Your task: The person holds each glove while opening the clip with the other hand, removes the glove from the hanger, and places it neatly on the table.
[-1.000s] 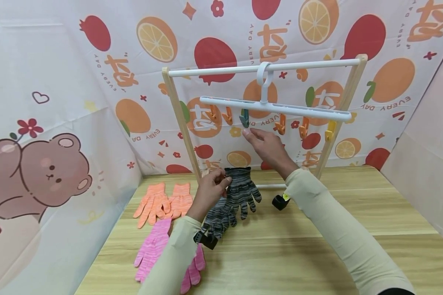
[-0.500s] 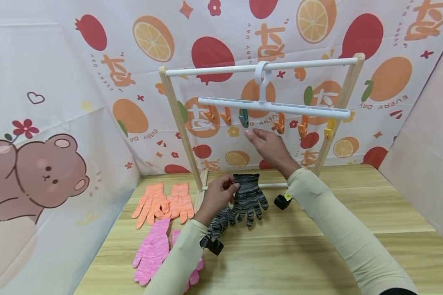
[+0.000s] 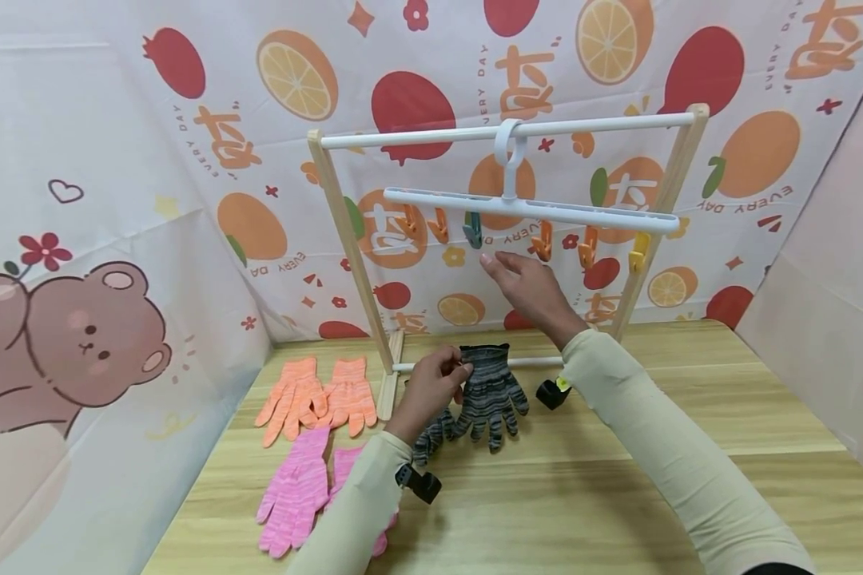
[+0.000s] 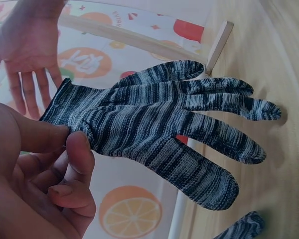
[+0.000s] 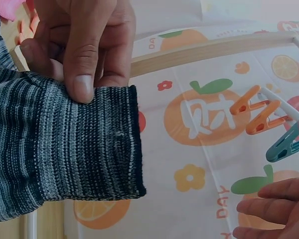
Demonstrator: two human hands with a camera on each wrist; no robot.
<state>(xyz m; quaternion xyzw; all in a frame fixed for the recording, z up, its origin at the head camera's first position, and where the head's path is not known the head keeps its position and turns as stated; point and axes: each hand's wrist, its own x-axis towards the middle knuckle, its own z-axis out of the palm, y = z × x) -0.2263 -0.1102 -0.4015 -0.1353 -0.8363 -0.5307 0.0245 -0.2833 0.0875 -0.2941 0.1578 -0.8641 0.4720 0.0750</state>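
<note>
In the head view, my left hand pinches a grey-black striped knit glove near its cuff. The glove hangs with its fingers downward. A second striped glove lies partly hidden behind that hand. My right hand is raised just under a teal clip on the white hanger, and holds nothing. In the right wrist view, its thumb is close to the teal clip; I cannot tell whether they touch. The left wrist view shows thumb and index finger on the edge of the glove.
The hanger hooks over the white bar of a wooden rack. Several orange clips and a yellow clip hang from it. Orange gloves and pink gloves lie at the left of the wooden table.
My left hand has moved right and slightly down with the striped glove, drawing it away from the second one. The right hand has barely moved below the teal clip.
</note>
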